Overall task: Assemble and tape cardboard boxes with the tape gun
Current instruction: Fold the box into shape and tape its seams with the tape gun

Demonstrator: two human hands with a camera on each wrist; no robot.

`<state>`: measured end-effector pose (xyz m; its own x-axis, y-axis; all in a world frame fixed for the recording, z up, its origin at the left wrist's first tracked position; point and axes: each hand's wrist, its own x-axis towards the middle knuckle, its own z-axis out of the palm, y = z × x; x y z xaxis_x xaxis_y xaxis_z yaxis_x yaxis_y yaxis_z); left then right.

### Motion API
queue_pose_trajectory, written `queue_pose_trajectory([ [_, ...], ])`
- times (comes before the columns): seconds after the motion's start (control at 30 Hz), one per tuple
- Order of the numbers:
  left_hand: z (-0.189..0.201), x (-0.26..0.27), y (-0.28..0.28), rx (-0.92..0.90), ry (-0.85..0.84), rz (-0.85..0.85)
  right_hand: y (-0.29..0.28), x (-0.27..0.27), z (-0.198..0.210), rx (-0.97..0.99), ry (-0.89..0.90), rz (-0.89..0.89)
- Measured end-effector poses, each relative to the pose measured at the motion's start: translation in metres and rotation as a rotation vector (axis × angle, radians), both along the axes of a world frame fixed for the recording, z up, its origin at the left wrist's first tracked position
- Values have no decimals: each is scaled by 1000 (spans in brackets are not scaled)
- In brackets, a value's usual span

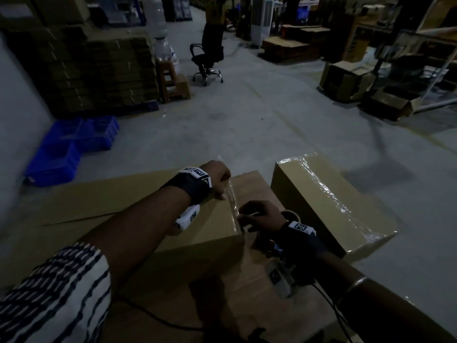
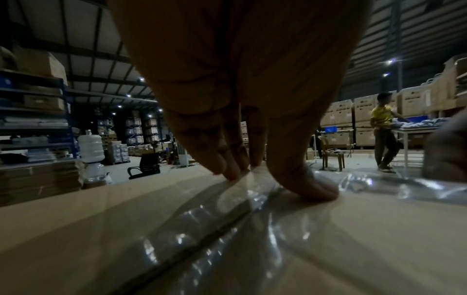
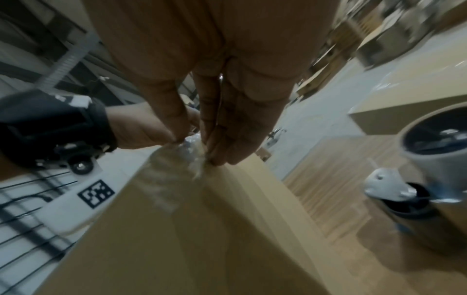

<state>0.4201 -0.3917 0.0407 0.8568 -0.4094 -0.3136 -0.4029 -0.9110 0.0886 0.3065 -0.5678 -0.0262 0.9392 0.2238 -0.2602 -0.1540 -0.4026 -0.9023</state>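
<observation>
The cardboard box (image 1: 202,219) I work on lies on the wooden table (image 1: 247,280). A strip of clear tape (image 1: 232,201) runs along its top near the right edge. My left hand (image 1: 220,179) presses that tape (image 2: 227,229) flat on the box (image 2: 101,229), fingers (image 2: 227,169) straight and thumb down. My right hand (image 1: 257,215) is at the box's near right corner, and its thumb and fingers (image 3: 227,139) pinch the crumpled tape end (image 3: 187,147). The tape gun (image 3: 439,143) stands unheld on the table, right of the box (image 3: 177,229).
A second box (image 1: 329,201), taped along its top, sits to the right. Flat cardboard sheets (image 1: 99,194) lie to the left. Beyond are blue crates (image 1: 71,144), stacked flat cartons (image 1: 99,70) and an office chair (image 1: 207,58). A person in a yellow shirt (image 2: 381,129) stands far off.
</observation>
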Motion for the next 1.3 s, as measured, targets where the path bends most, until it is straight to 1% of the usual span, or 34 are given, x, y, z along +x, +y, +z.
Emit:
queue_pose_trajectory([
  [0.17,-11,7,7,-2,-22,51,0,32,-3,39,-21,61],
  [0.3,-10,10,8,29,-22,63,2,51,-7,106,-22,77],
  [0.53,-11,25,13,70,36,67,3,86,-22,144,-26,121],
  [0.63,-7,31,10,72,65,99,3,97,-25,144,-30,125],
  [0.73,-2,34,7,82,75,133,3,110,-24,118,-24,143],
  [0.93,-8,31,0,74,0,175,8,139,-26,93,-17,151],
  [1.1,-11,32,-2,119,9,208,7,160,-27,20,-3,195],
  [1.23,-8,33,-1,150,29,221,1,181,-24,-36,-92,122],
  [1.3,-7,33,-1,167,31,222,-3,188,-15,-48,-153,144],
])
